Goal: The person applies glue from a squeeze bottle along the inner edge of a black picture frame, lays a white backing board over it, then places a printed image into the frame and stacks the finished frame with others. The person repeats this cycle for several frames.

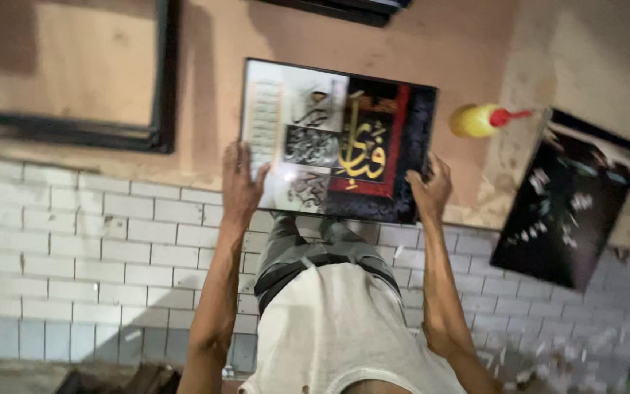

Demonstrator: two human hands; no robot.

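framed picture (337,138) flat, long axis left-right | left hand (240,182), right hand (429,190) clamp its 2 ends

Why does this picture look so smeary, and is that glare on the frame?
Head view: motion blur softens everything, worst at the dark panel on the right. A pale sheen washes out the left side of the framed picture held by the left hand and right hand. Dim, warm light; shadow upper left.

Left hand (240,184), right hand (427,191), both gripping
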